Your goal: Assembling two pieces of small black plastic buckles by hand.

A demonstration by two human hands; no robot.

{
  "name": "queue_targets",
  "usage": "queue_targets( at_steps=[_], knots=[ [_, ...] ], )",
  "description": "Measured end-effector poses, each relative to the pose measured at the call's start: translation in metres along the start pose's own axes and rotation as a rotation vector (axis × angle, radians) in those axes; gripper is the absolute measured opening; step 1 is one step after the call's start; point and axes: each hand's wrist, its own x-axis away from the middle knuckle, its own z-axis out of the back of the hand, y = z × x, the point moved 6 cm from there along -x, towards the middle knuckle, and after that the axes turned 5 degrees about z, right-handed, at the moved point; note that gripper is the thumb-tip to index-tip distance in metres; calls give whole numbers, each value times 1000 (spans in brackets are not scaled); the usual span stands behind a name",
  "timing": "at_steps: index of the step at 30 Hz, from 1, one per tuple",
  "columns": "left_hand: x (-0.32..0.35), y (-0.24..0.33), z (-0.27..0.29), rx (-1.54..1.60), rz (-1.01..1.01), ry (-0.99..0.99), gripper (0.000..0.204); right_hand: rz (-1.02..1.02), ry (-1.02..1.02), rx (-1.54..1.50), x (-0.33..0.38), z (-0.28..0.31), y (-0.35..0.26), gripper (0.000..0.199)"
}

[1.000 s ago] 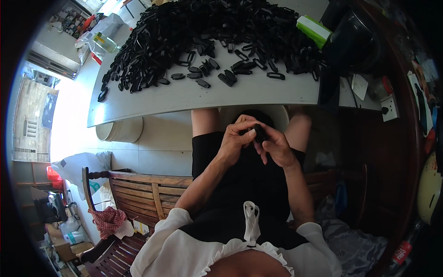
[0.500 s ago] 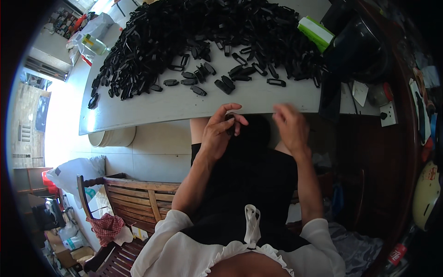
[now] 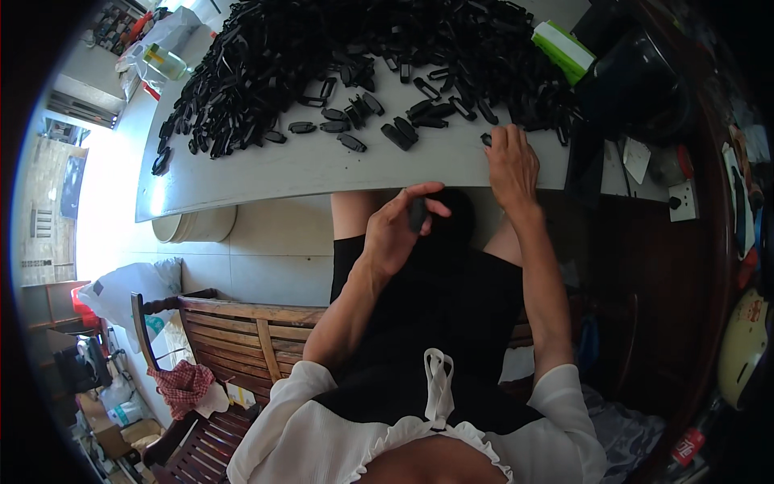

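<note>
A large heap of small black plastic pieces [image 3: 242, 81], elongated and some with an open slot, covers the far part of the grey table [image 3: 322, 171]. Just off the table's near edge, above my lap, my left hand [image 3: 387, 239] holds one dark oval piece [image 3: 417, 214] between thumb and fingers. My right hand [image 3: 513, 171] rests over the table at the right, its fingers bent down on another black piece [image 3: 486, 139], mostly hidden by the fingertips. Several loose pieces [image 3: 351, 143] lie between the heap and the table's near edge.
A green and white packet [image 3: 563, 50] lies beside the heap at the right, next to a large black container [image 3: 633, 85]. A wooden bench [image 3: 242, 335] stands at lower left. Under the table's left side sits a pale bucket [image 3: 197, 226].
My right hand has moved forward from in front of the table edge onto the tabletop and closed over a loose black piece. My left hand stays near the edge, still holding its piece.
</note>
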Motion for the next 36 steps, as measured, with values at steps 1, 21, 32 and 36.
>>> queue_targets(
  at_steps=[1,21,32,36],
  knots=[
    [2,1,-7,41,-16,-16,38,-16,-12,-13,0,-2,3,22],
    [21,-14,-22,-338,-105,221,41,19,34,-615,73,48,-79,14],
    [13,-9,-12,-518,-165,358,33,51,-263,-280,59,31,-97,7],
    [12,-25,10,-571,-105,323,32,179,-401,-284,63,27,-104,4]
  ],
)
